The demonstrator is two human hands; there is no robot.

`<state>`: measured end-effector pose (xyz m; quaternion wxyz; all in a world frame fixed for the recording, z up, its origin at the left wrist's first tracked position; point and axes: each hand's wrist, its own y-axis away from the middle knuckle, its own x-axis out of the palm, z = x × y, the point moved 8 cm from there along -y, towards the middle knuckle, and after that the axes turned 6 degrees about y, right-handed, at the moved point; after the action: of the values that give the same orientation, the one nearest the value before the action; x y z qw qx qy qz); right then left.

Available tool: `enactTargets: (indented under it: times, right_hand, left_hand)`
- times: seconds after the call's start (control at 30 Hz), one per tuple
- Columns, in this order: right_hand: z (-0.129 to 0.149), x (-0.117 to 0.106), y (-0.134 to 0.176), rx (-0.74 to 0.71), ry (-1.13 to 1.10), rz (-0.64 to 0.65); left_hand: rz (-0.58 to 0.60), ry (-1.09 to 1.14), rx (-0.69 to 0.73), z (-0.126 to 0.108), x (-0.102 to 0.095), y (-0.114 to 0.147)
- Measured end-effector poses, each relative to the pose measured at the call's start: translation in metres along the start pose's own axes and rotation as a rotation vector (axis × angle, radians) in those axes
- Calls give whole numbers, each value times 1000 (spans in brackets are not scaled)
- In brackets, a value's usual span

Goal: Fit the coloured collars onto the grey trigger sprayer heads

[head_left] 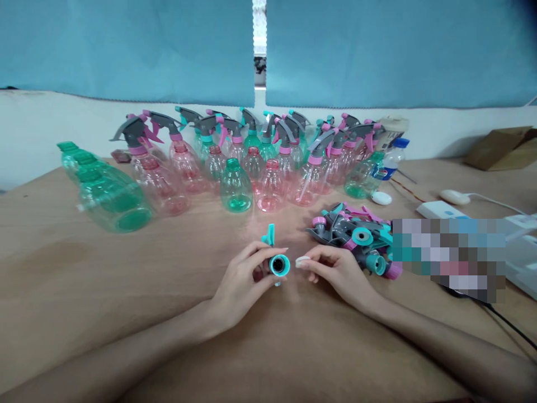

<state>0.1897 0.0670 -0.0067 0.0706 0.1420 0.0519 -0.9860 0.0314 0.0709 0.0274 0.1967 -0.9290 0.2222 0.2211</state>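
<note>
My left hand point(239, 282) grips a spray trigger head point(279, 265) with a teal collar, its open underside turned toward me and a dark hole showing inside. A teal trigger part sticks up above the fingers. Just to the right, my right hand point(338, 271) pinches a small white round piece point(302, 261) between thumb and fingers, a short gap away from the collar. Beyond the right hand lies a pile of loose spray heads point(342, 229) in grey, teal and pink.
Green bottles point(236, 187) and pink bottles point(271, 187), several topped with spray heads, stand along the back of the table point(168, 296). A labelled bottle with a blue cap point(394, 159), a white mouse point(455, 196), cables and a cardboard box point(501, 148) are at right.
</note>
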Motion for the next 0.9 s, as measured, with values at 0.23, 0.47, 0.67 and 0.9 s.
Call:
enactTargets:
  times: [0.23,0.47,0.67,0.9]
  right_hand:
    - [13,0,1,-116,19,-4]
    - [17,0,13,-161,-10,-72]
    - [15,19,15,-104,-18,101]
    - [13,27,15,-74,-33,189]
  left_hand:
    - [39,17,-37,0,2,-4]
    - [87,16,-34,-3,7,-6]
    - [95,16,13,-8,10,-5]
    - [118,26,43,-7,12,-4]
